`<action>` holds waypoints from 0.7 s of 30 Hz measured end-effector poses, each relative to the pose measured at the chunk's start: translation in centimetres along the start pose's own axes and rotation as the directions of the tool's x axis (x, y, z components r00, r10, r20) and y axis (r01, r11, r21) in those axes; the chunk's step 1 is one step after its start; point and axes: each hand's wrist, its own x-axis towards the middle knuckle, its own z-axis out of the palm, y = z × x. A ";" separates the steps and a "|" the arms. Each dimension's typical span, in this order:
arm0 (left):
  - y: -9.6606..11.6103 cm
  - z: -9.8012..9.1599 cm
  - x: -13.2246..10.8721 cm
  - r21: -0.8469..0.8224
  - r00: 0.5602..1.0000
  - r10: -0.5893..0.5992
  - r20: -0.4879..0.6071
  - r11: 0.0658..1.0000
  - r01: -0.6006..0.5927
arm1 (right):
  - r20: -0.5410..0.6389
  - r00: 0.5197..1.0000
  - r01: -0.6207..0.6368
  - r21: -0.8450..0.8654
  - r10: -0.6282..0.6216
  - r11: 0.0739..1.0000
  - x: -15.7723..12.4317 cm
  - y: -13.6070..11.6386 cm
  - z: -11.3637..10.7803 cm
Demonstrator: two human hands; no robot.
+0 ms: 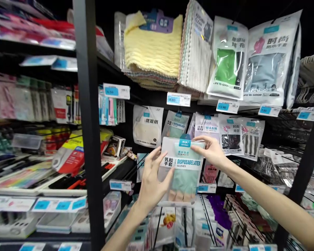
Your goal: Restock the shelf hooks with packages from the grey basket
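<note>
A packet of disposable latex gloves (pixel 186 177), pale with a blue label and a teal glove printed on it, is held upright in front of the hanging racks. My left hand (pixel 153 179) is at its left edge, thumb across the front and fingers along the side. At the top right corner, my right hand (pixel 210 150) pinches the packet between thumb and fingers. Just behind hangs a similar glove packet (pixel 174 124), partly covered. Beside that, a hot water bag packet (pixel 206 126) hangs close to my right fingers.
A black upright post (pixel 87 122) stands left of my hands, another (pixel 303 167) at right. Yellow cloths (pixel 153 45) and large glove packets (pixel 270 66) hang above. Price tags (pixel 178 99) line the hook fronts. Several packets hang below, and stationery trays (pixel 23 190) fill the left shelves.
</note>
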 end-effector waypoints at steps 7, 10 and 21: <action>0.9 1.0 8.0 0.378 0.947 0.295 0.126 0.869 -0.321 | -0.088 0.964 0.220 -0.264 -0.251 0.939 2.1 -2.4 0.9; 0.6 1.4 9.7 0.443 0.935 0.317 0.160 0.823 -0.355 | -0.084 0.954 0.256 -0.261 -0.286 0.931 2.6 -2.4 1.0; -2.5 2.4 12.5 0.234 0.965 0.233 0.123 0.938 -0.256 | -0.144 0.930 0.297 -0.248 -0.338 0.922 6.1 -1.3 0.5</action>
